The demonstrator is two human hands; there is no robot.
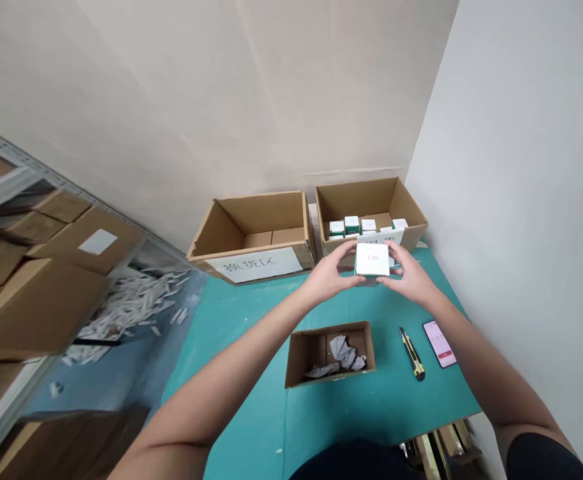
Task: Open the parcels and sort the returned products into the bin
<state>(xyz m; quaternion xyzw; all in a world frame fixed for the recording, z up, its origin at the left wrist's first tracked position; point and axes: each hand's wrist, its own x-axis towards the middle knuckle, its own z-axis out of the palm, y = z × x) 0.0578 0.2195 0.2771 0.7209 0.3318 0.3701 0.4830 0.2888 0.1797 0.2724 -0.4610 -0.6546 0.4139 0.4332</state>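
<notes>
A small white-and-green box [372,260] is held up between my two hands, its white printed top facing me. My left hand [330,273] grips its left side with thumb and fingers, and my right hand [411,275] grips its right side. Behind it stands a cardboard carton [411,212] holding several similar white-and-green boxes; its white label is partly hidden by the held box. Nearer to me on the table sits a small open carton [296,360] with crumpled grey paper [342,352] in it.
A large labelled carton [204,240] stands at the back left of the green table [241,347]. On the right lie a yellow-and-black utility knife [412,355] and a phone [440,344]. A shelf with cardboard boxes [36,293] and scattered white scraps [131,300] are at left.
</notes>
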